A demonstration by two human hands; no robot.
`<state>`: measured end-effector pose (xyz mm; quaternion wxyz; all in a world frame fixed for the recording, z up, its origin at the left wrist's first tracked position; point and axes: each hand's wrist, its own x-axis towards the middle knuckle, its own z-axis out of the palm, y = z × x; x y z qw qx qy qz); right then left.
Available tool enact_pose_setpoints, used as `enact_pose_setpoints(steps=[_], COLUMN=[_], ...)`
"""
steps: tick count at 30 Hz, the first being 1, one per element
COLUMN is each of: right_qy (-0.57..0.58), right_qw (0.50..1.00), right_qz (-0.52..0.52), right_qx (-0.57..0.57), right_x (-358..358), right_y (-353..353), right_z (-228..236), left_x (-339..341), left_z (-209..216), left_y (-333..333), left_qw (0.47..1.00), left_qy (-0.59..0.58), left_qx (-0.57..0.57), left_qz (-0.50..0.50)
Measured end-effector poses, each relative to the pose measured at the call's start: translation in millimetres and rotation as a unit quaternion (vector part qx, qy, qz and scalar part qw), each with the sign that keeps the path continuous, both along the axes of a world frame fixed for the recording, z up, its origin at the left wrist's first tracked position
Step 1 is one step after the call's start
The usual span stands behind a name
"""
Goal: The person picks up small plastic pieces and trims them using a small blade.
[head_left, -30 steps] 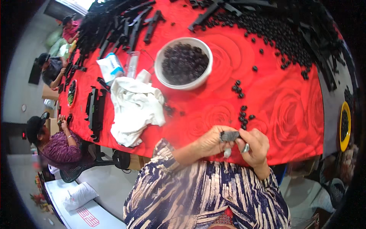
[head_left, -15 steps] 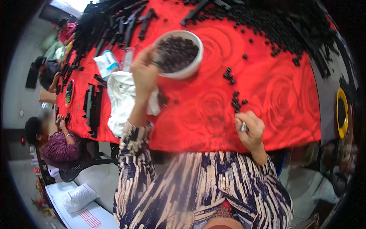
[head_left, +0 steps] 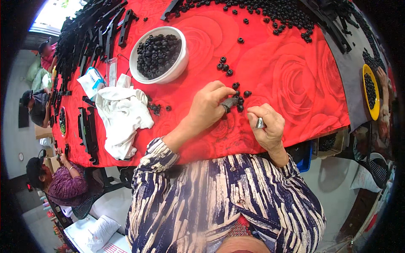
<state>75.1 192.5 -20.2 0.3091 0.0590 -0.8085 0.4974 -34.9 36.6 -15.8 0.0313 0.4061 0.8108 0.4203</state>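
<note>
My left hand (head_left: 209,103) reaches to a small cluster of black round parts with holes (head_left: 240,101) on the red tablecloth. Its index finger and thumb are apart at the cluster's edge; a dark wrap (head_left: 229,103) covers one digit. Just right of it, my right hand (head_left: 268,126) is closed around a small tool with a silvery metal end (head_left: 260,123); the rest of the tool is hidden in the fist. A few more black parts (head_left: 225,66) lie farther off. To the left stands a white bowl (head_left: 184,59) heaped with the same kind of part.
A white cloth (head_left: 120,122) and a blue-white packet (head_left: 91,82) lie left. Long black pieces (head_left: 90,40) pile far left, with loose black parts (head_left: 270,10) along the far side. A yellow tray (head_left: 374,110) is at far right. Other people (head_left: 69,183) sit left.
My left hand has moved from the bowl rightward and nearer to the black parts beside my right hand. The right hand still grips the tool. The whole view has shifted.
</note>
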Motion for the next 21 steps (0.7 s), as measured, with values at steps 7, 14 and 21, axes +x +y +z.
enact_pose_setpoints(steps=[7, 14, 21], right_qy=[0.016, 0.015, 0.004], right_qw=[1.0, 1.0, 1.0], right_qz=[-0.002, -0.002, 0.005], right_qx=[-0.008, -0.014, -0.009], right_x=[-1, -2, -2], right_y=[2, 1, 0], right_z=[-2, -4, -3], left_x=[-6, -4, -13], left_z=[-6, 0, -3], left_y=[4, 4, 6], left_qw=[0.997, 0.996, 0.993], left_qy=[0.046, 0.019, 0.06], left_qx=[-0.035, -0.063, -0.083], left_qz=[-0.054, -0.067, -0.058])
